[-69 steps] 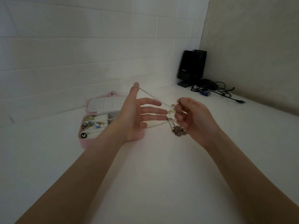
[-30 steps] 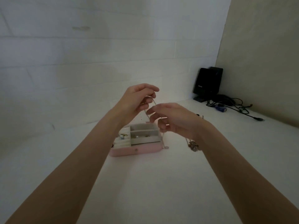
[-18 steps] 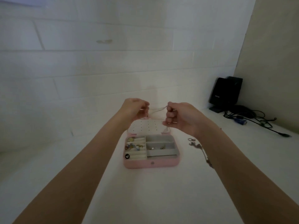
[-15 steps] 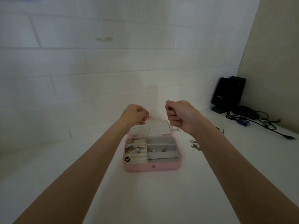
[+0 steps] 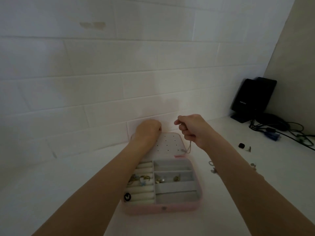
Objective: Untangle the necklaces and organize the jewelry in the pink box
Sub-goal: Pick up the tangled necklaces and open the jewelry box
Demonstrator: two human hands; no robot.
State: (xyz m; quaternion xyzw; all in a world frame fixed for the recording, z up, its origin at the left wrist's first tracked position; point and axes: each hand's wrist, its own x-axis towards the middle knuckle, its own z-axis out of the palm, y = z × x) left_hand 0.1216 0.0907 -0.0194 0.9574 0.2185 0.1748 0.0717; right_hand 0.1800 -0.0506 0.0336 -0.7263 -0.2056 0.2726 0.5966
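Here, in the head view, both hands are raised over the open pink jewelry box (image 5: 163,207), whose perforated white lid panel (image 5: 167,144) leans back toward the tiled wall (image 5: 102,92), and the step in hand looks to be hanging a freed necklace chain (image 5: 188,147) along the top of that lid. To do it well, I would keep the chain taut between the two hands, seat one end at the lid's upper edge first, then lower the other side slowly so the loose length drops straight and does not loop back on itself (a slack chain knots again easily). The right hand (image 5: 192,129) is curled closed, pinching the chain, which dangles from under its fingers beside the lid's right edge. The left hand (image 5: 148,129) is curled too, knuckles up at the lid's top left corner; it probably pinches the other end, but the frame does not show this. Rings and small pieces sit in the ring rolls (image 5: 144,181) and the middle grey compartment (image 5: 172,178). The remaining necklaces (image 5: 213,167) lie on the white counter (image 5: 272,184) just right of the box, partly hidden by the right forearm.
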